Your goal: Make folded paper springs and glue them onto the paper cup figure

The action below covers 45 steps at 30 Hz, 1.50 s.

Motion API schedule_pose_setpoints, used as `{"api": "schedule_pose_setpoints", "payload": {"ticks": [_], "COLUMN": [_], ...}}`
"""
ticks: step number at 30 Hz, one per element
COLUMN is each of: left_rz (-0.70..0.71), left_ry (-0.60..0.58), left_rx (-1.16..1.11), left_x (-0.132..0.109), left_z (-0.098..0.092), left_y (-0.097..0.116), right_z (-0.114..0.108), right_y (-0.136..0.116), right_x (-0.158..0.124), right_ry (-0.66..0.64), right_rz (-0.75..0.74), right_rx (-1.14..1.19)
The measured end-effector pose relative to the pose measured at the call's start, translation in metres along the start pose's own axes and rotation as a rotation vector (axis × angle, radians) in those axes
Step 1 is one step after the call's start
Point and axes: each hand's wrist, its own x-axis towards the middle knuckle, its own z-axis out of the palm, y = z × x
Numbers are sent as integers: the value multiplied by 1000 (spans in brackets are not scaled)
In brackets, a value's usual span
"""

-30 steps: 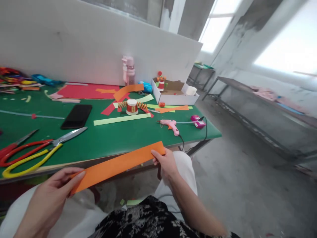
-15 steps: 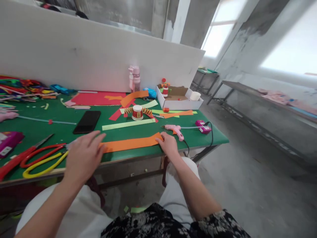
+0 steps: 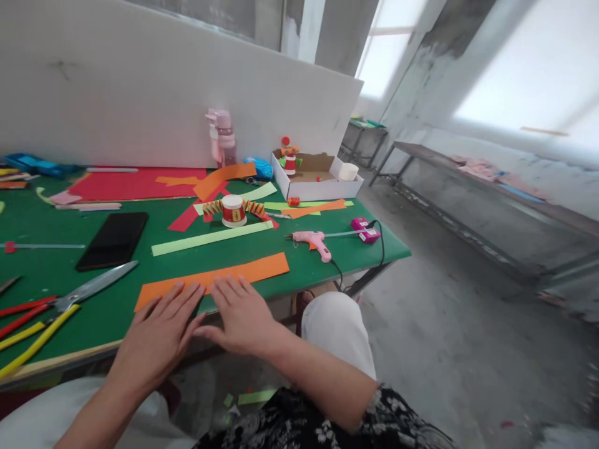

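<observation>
The orange paper strip [image 3: 234, 272] is lying flat on the green table [image 3: 56, 249], close to its front edge and running slantwise from near left to far right. You are holding it down with both hands. Your left hand [image 3: 154, 337] is resting open with its fingers spread and its fingertips touching the strip's left half. Your right hand [image 3: 243, 312] is lying open just beside it, fingertips touching the near edge around the strip's middle. Neither hand is gripping anything; both are flat and released.

To press well, in my judgement:
- You are keeping the fingers flat rather than hooked, so the paper is not creasing.
- You are spreading the pressure evenly and keeping the strip fully on the table.
- You are minding the scissors [image 3: 100, 282], whose blade is pointing toward the strip's left end.

Counts in view:
- orange strip under the hands: one
- long light green strip [image 3: 213, 237], beyond it: one
- scissors: two pairs, partly cropped at the left
- phone [image 3: 112, 240]: one
- glue gun [image 3: 311, 240]: one
- white box [image 3: 318, 184]: one
</observation>
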Motion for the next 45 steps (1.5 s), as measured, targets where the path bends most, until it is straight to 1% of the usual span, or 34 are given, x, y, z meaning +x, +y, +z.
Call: {"api": "schedule_pose_setpoints", "payload": {"ticks": [5, 9, 12, 14, 16, 18, 20, 21, 22, 24, 26, 27, 28, 30, 35, 38, 40, 42, 45], "left_rz": [1, -11, -26, -18, 3, 15, 16, 25, 43, 37, 23, 13, -2, -37, -143, -171, -171, -187, -188], "left_ry": [12, 3, 5, 2, -3, 11, 27, 12, -31, -130, -200, -199, -189, -147, -59, -38, -24, 9, 104], "left_rx": [22, 40, 43, 38, 26, 26, 45, 50, 49, 40, 42, 52, 68, 113, 212, 211, 198, 206, 208], "left_x": [-1, -2, -4, -4, -1, 7, 20, 28, 36, 50, 55, 53, 48, 33, -16, -35, -42, -43, -32], "left_z": [-2, 1, 2, -1, -7, -14, -17, -16, -14, -5, 5, 8, 11, 10, -7, -18, -25, -33, -40], "left_y": [4, 5, 4, 1, 0, 4, 16, 25, 35, 54, 64, 65, 62, 50, 2, -18, -26, -30, -26], "right_z": [-14, -25, -34, -41, -48, -51, -50, -47, -44, -35, -28, -25, -23, -22, -20, -19, -21, -25, -34], "right_y": [35, 62, 77, 83, 85, 81, 74, 70, 67, 62, 62, 63, 65, 68, 72, 72, 72, 70, 60], "right_x": [-23, -39, -49, -53, -52, -46, -35, -29, -23, -12, -5, -4, -3, -3, -6, -5, -5, -4, -5], "right_ry": [-4, -17, -39, -60, -64, -32, 6, 9, -6, -68, -124, -138, -145, -152, -140, -124, -137, -158, -152], "right_rz": [78, 158, 219, 233, 236, 208, 119, 66, 25, -5, 8, 10, 7, -1, 2, 3, 14, 22, 11], "right_rx": [-19, -76, -111, -110, -93, -79, -60, -43, -23, 14, 21, 14, 5, -12, -26, -23, -23, -21, -6]}}
